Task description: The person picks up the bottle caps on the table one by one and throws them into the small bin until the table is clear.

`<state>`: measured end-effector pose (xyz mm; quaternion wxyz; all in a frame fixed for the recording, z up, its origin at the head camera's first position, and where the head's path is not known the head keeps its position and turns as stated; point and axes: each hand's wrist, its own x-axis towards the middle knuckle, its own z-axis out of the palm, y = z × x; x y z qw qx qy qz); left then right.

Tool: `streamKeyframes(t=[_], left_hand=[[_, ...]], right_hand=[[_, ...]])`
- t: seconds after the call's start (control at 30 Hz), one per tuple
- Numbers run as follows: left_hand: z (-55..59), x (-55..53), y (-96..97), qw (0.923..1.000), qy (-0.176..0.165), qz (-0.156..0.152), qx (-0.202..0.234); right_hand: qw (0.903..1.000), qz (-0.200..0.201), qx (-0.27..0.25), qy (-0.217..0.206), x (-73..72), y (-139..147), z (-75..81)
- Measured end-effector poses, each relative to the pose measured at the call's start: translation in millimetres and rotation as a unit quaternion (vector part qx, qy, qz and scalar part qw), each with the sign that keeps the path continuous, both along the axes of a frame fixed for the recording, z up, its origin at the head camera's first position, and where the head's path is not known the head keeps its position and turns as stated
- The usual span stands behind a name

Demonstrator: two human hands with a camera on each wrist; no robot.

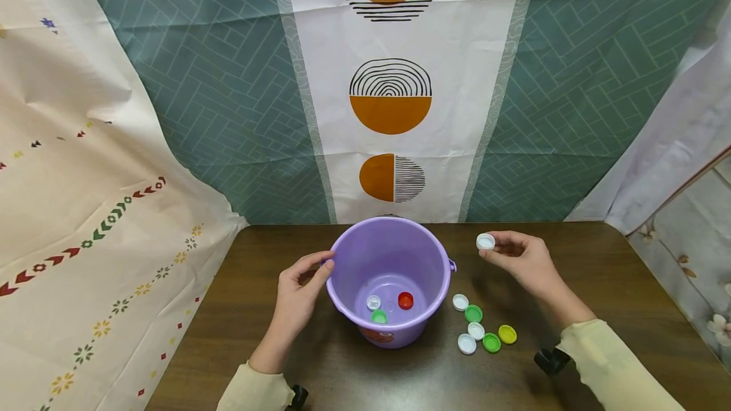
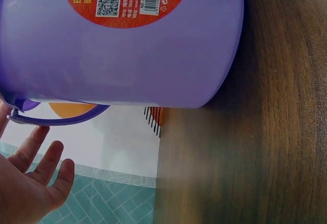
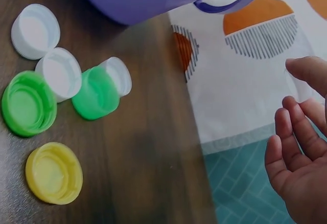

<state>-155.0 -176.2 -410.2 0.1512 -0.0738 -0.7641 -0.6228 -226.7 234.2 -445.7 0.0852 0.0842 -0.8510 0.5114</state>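
A purple bucket stands upright on the table, with a white cap, a green cap and a red cap on its floor. At the bucket's left rim, my left hand pinches the edge between thumb and fingers; its other fingers spread loosely beside the handle in the left wrist view. Right of the bucket and above the table, my right hand pinches a white bottle cap between thumb and fingertips. That cap is hard to make out in the right wrist view.
Several loose caps lie right of the bucket: white, green and yellow ones, some touching. The dark wooden table meets a patterned cloth at its back edge.
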Motion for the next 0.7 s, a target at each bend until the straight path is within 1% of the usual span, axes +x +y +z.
streamKeyframes(t=[0.13, 0.33, 0.6, 0.7], left_hand=[[0.1, -0.3, 0.0, 1.0, 0.0, 0.0, 0.0], [-0.2, -0.6, 0.0, 1.0, -0.001, 0.0, -0.001], [0.1, -0.4, 0.6, 1.0, 0.0, 0.001, -0.002], [0.0, -0.4, 0.5, 1.0, 0.001, 0.002, -0.003]], right_hand=[[0.9999, -0.01, -0.006, -0.003, 0.6, -3, 8.1], [0.9996, 0.001, -0.027, -0.006, 2.5, -9, 20.1], [0.9993, 0.009, -0.035, -0.004, 1.1, -18, 30.9], [0.999, 0.017, -0.041, -0.01, 3.2, -24, 38.0]])
